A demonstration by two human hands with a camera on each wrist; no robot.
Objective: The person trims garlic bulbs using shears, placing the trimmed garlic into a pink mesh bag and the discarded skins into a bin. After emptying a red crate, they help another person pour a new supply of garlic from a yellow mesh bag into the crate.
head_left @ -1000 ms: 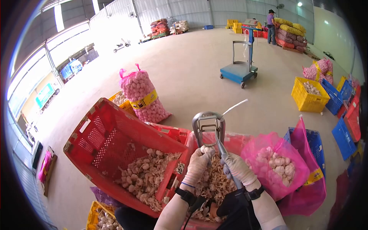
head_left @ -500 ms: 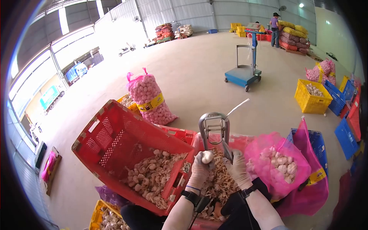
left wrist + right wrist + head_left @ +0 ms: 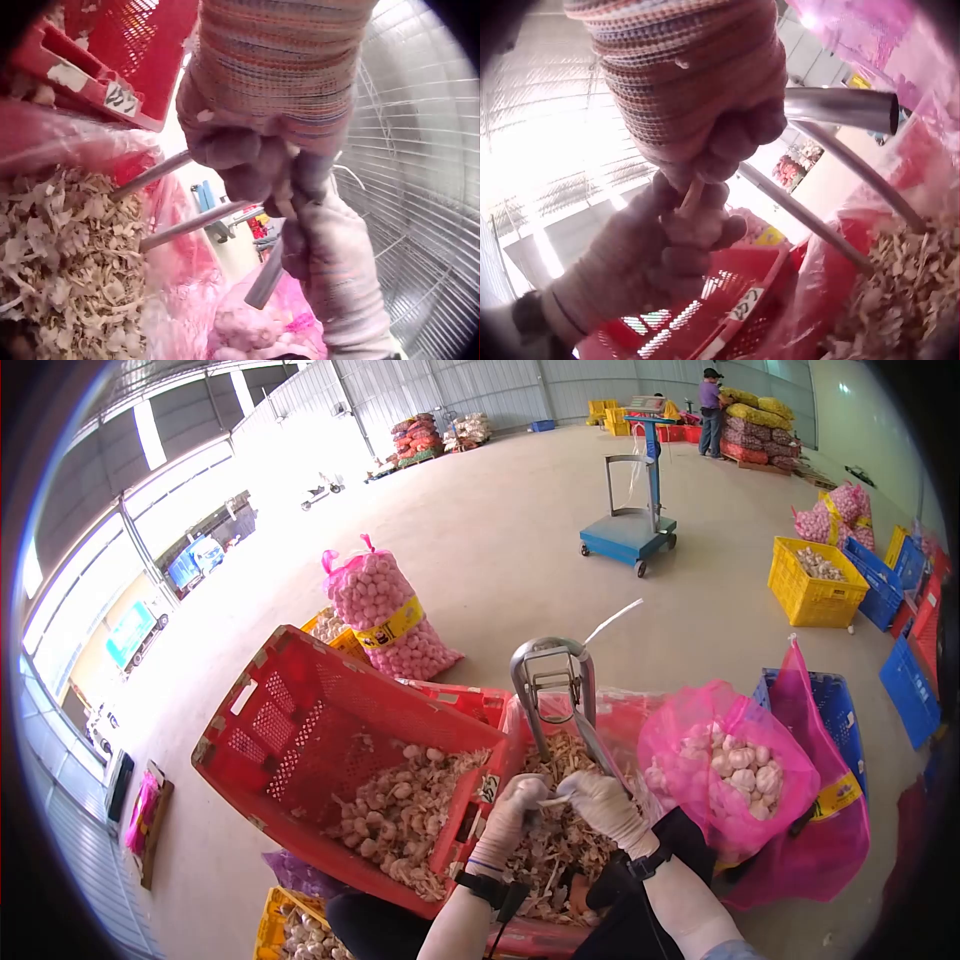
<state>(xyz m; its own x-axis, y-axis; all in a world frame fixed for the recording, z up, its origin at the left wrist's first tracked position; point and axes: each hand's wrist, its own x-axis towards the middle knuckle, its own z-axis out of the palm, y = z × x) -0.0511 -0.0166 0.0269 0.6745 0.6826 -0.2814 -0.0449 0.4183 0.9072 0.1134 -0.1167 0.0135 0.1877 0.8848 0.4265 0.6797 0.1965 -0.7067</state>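
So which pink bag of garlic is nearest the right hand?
The bag by the nearest blue crate, beside the right hand; the other bags stand farther off.

blue platform scale [image 3: 628,536] on the floor; distant blue truck [image 3: 196,563]

Gripping a pale bulb [image 3: 698,227] in the left hand [image 3: 641,251] and pinching its stalk [image 3: 692,196] with the right hand [image 3: 697,90] above. Working near slanting metal rods [image 3: 808,215], lower ends at papery scraps [image 3: 904,281], with a perforated red crate [image 3: 759,309] below and pink mesh [image 3: 855,26] at upper right.
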